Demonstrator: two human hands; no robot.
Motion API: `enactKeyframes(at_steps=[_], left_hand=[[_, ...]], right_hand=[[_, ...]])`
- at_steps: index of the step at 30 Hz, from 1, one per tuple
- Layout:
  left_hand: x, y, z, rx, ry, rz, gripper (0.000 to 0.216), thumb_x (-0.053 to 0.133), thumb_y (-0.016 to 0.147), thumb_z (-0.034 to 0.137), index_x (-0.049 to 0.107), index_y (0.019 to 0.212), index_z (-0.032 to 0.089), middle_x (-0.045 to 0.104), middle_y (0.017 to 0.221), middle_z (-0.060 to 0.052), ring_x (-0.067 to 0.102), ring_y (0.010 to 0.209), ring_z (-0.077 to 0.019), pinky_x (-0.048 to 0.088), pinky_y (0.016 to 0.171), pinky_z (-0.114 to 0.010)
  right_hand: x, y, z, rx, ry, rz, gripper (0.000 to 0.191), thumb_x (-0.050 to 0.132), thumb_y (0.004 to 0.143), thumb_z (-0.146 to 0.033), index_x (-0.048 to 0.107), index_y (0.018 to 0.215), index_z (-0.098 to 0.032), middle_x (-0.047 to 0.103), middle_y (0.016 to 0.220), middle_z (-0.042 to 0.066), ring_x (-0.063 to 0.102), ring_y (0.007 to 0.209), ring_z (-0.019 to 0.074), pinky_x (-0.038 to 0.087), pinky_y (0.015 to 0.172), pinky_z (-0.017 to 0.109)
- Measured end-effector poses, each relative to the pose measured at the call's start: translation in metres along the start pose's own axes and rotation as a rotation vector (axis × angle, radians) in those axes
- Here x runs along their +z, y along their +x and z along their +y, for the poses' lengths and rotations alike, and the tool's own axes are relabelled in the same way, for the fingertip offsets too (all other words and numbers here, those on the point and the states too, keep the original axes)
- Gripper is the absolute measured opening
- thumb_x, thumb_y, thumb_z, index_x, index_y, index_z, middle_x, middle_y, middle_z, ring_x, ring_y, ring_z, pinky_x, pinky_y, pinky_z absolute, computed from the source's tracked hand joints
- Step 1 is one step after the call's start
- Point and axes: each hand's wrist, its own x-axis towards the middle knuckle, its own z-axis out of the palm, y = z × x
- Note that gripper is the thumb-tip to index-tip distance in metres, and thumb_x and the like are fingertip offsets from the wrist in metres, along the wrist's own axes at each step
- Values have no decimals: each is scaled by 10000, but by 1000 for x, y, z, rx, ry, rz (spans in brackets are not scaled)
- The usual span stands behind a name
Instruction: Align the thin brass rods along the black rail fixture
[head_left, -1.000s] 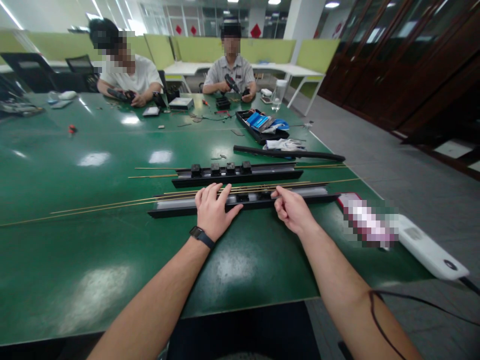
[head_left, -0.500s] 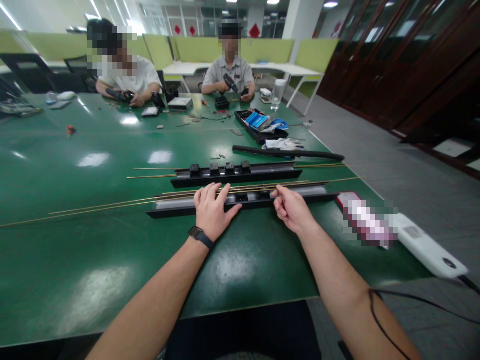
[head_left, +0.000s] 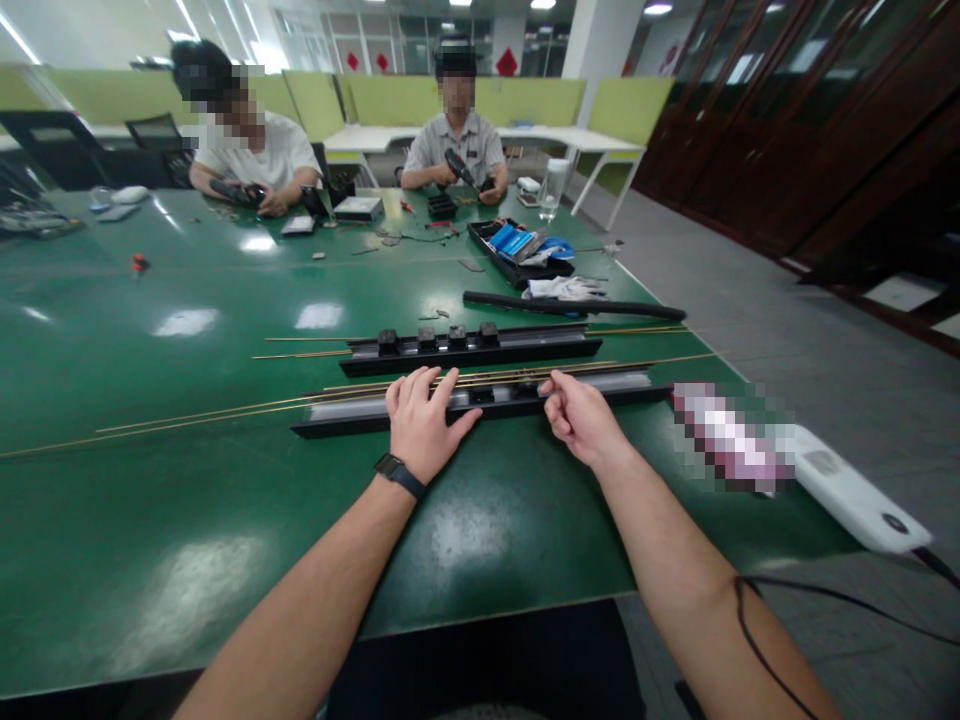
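Observation:
A long black channel rail (head_left: pixel 345 426) with a pale inner face lies across the table in front of me. Several thin brass-coloured rods (head_left: pixel 480 380) run along its far side and stick out past its left end. My left hand (head_left: pixel 422 425), with a dark watch at the wrist, rests palm down over rail and rods, fingers spread. Against the rail's right half, my right hand (head_left: pixel 581 418) has its fingers curled, index and thumb together by the rods and a small dark part. What lies in that pinch is hidden.
Behind lies a second black rail (head_left: pixel 465 359) with several black blocks and rods. Farther back are a black tube (head_left: pixel 570 305), white gloves (head_left: pixel 562 288) and a tool tray (head_left: pixel 517 270). A white device (head_left: pixel 855 490) sits right. Two people work opposite, one holding a power drill (head_left: pixel 461 168).
Both hands keep the same pose on the rail and rods. The whole view has shifted very slightly; nothing else has visibly moved.

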Motion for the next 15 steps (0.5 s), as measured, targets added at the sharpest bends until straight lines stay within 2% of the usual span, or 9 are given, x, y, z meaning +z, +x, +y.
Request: enactKeyframes(at_steps=[15], left_hand=[[1,0,-1,5,3,5,580,686,883,565,625,1367,249,633,1373,-134,526,1341,-329,302,1154,-512]], right_hand=[[0,-2,-1,-11,-64,-42,273,621,915,-433,608,816,-178,541,442,-30,292,287,53,148,299,155]])
